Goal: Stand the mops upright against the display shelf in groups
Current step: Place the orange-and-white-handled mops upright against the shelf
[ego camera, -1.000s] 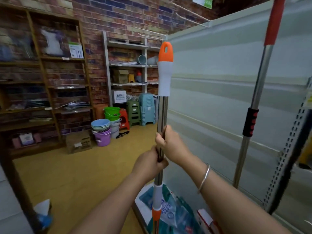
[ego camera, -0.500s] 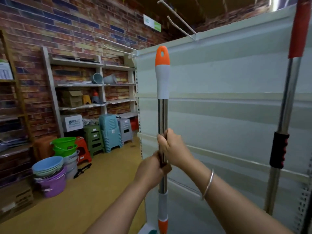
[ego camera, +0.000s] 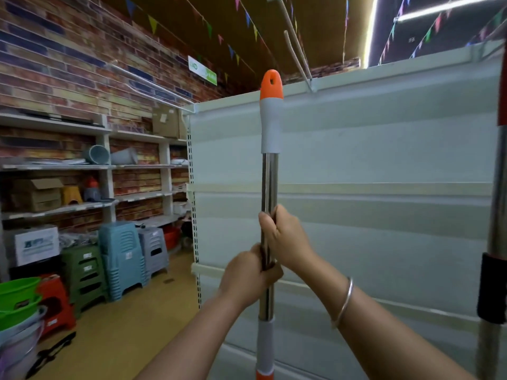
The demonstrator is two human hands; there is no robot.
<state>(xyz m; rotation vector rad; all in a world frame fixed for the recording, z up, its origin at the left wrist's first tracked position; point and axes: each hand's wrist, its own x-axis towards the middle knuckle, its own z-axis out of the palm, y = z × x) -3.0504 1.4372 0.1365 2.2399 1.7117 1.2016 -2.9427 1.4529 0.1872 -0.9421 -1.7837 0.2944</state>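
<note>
The big pale display shelf [ego camera: 356, 165] stands right in front of the person, and the mop [ego camera: 269, 187] is held straight up just before its flat back panel. To do this step well, I think the pole should tip back slowly until its orange top rests on the shelf, near the other mop [ego camera: 498, 242] already standing at the far right, so they make a group. The bottom of the pole is out of sight, so I cannot tell if it sits on the floor. The right hand [ego camera: 285, 239] wraps tight around the shiny pole, and the left hand [ego camera: 247, 272] grips it just below, touching the other hand. Around them is a shop room with a brick wall [ego camera: 68, 64], a yellow floor [ego camera: 131, 325], stacked stools [ego camera: 120, 259] and green tubs [ego camera: 17, 294] on the left.
</note>
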